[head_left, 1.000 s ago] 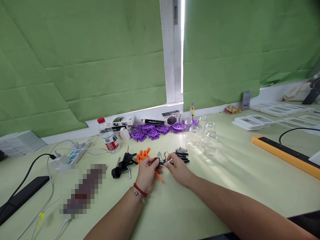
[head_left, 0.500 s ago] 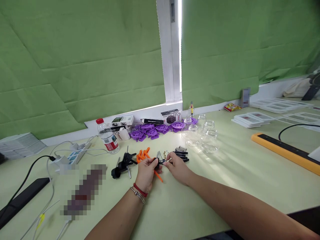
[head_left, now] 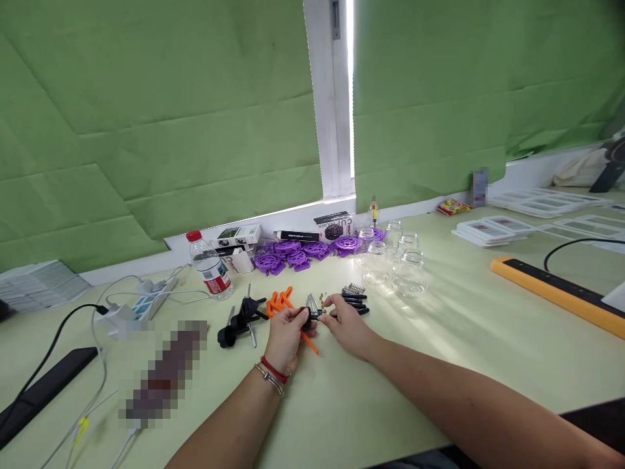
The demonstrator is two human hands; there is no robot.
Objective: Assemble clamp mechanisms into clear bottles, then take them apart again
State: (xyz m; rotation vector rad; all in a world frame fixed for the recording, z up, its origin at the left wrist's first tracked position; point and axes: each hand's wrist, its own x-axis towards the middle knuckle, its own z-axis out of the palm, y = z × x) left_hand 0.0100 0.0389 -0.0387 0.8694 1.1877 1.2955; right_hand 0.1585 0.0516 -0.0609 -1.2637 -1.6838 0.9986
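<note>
My left hand (head_left: 286, 335) is closed around a small black part (head_left: 306, 317) at the middle of the table. An orange stick (head_left: 309, 344) slants out below this hand; whether it is held or lies on the table I cannot tell. My right hand (head_left: 349, 327) pinches at the right end of the same black part, where something small and shiny (head_left: 316, 313) shows. Just beyond my fingers lie thin metal rods (head_left: 311, 301) and tiny brass-coloured pieces (head_left: 321, 298). Orange hooked pieces (head_left: 279, 303) and black parts with metal rods (head_left: 244, 319) are to the left. Black tubes (head_left: 355, 298) and springs (head_left: 353, 288) lie to the right.
Purple plastic parts (head_left: 297, 259) and boxes (head_left: 334, 227) line the back. Several clear jars (head_left: 409, 277) stand right of them. A water bottle (head_left: 211, 270), power strip (head_left: 155, 298) and cables are at left. An orange-and-black bar (head_left: 556, 293) lies far right.
Both hands stay on the black part in nearly the same place. The right hand has shifted very slightly; the other things lie as before.
</note>
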